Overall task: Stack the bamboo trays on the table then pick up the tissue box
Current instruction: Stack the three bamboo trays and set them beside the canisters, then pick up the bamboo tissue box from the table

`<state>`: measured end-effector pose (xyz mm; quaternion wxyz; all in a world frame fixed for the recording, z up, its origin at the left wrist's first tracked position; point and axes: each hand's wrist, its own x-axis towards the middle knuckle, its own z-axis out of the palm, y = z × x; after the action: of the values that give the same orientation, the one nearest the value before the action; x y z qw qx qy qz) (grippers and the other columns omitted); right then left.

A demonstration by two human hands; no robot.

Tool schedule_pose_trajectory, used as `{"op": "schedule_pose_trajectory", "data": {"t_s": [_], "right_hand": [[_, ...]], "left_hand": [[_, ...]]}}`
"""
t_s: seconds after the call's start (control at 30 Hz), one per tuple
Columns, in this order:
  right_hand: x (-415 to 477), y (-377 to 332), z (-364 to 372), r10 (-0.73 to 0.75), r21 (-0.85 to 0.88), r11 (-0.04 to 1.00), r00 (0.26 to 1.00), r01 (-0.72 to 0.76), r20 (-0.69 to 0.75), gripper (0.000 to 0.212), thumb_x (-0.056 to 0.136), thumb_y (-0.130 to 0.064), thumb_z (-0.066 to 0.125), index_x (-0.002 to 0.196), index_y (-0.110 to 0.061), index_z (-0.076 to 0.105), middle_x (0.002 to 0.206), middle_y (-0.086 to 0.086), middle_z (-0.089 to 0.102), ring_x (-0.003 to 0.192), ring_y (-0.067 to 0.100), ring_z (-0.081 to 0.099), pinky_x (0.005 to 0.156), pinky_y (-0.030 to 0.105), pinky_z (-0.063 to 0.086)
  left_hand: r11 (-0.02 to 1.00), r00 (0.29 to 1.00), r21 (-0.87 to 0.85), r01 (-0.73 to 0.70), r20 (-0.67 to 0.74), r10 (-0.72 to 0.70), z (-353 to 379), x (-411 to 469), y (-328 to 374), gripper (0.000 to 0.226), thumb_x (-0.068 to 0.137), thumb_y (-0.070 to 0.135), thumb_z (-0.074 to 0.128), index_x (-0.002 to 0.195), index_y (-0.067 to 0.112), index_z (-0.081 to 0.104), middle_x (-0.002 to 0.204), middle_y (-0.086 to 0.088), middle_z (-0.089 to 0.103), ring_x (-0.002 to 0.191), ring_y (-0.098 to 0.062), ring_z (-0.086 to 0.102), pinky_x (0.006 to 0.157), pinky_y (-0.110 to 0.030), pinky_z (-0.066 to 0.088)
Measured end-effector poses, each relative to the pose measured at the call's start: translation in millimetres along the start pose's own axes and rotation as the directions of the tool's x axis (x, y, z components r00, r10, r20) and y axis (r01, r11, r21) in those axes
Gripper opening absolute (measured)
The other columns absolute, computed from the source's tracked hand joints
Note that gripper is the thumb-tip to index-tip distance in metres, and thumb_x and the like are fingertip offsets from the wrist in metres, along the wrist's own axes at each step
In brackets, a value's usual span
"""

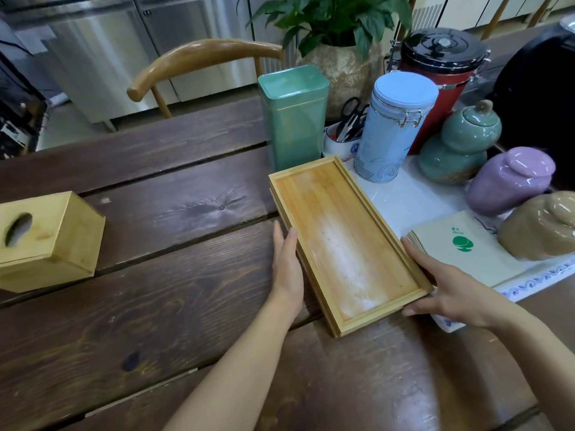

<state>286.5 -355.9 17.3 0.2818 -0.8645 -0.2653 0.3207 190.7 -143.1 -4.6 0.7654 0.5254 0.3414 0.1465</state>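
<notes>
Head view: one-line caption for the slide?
Both hands, left and right, steady stacked bamboo trays on a wooden table; tissue box untouched.

The long, pale bamboo tray looks smooth and a bit shiny. The dark brown wooden plank table under it shows grainy lines. Behind the tray, the tall green metal tin looks matt.

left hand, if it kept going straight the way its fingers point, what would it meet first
Most likely the green tin. The left hand lies along the bamboo trays, fingers pointing up the table toward it; depth is hard to judge.
</notes>
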Motion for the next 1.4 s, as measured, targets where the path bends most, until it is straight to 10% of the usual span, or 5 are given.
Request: {"op": "schedule_pose_trajectory", "data": {"t_s": [0.53,0.63,0.73,1.03,1.4], "right_hand": [[-0.4,0.9,-0.3,-0.051,0.055,0.997,0.998,0.052,-0.023,0.097,0.059,-0.009,0.085,0.105,-0.064,0.019,0.105,-0.038,0.045,0.091,-0.016,0.049,0.070,-0.006,0.035],[-4.1,-4.7,0.1,-0.042,0.054,0.998,0.999,0.043,-0.020,0.098,0.060,-0.012,0.085,0.104,-0.068,0.018,0.127,-0.024,0.053,0.117,0.021,0.054,0.095,0.018,0.047],[-4.7,-6.0,-2.5,-0.059,0.037,0.998,0.998,0.059,0.000,0.097,0.061,-0.011,0.084,0.107,-0.063,0.016,0.114,-0.041,0.038,0.121,0.004,0.041,0.085,-0.006,0.032],[-1.0,-84.0,-26.6,-0.067,-0.097,0.993,0.996,0.072,0.053,0.108,0.047,-0.071,0.069,0.141,-0.034,0.029,0.134,-0.014,0.040,0.123,0.009,0.044,0.100,0.026,0.037],[111.0,-300.5,134.3,-0.396,0.265,0.880,0.917,0.395,-0.050,0.045,0.082,-0.021,0.067,0.123,-0.008,0.054,0.120,0.013,0.062,0.102,0.016,0.057,0.085,0.019,0.047]], "left_hand": [[1.000,1.000,0.005,-0.028,0.000,0.028,14.8,11.4,-17.1,0.072,0.084,0.034,0.042,0.148,0.038,0.009,0.158,0.002,0.020,0.141,-0.020,0.026,0.115,-0.050,0.024],[0.999,0.999,0.026,-0.028,-0.015,0.029,12.3,14.6,-18.9,0.075,0.080,0.038,0.044,0.147,0.040,0.011,0.158,0.005,0.019,0.142,-0.017,0.025,0.115,-0.049,0.023],[0.999,1.000,0.030,-0.029,0.004,0.029,11.9,10.0,-17.8,0.075,0.080,0.040,0.045,0.147,0.039,0.012,0.158,0.006,0.020,0.142,-0.016,0.025,0.116,-0.048,0.023],[0.987,0.983,0.129,-0.096,-0.146,0.115,-52.6,-32.0,20.4,0.066,0.092,0.025,0.056,0.147,0.028,0.021,0.154,0.005,0.028,0.140,-0.012,0.026,0.109,-0.029,0.023],[0.704,0.644,0.709,-0.038,-0.521,0.559,-313.9,-17.5,148.8,0.048,0.090,0.022,0.055,0.134,0.005,0.044,0.137,-0.014,0.052,0.126,-0.029,0.047,0.106,-0.041,0.036]]}}
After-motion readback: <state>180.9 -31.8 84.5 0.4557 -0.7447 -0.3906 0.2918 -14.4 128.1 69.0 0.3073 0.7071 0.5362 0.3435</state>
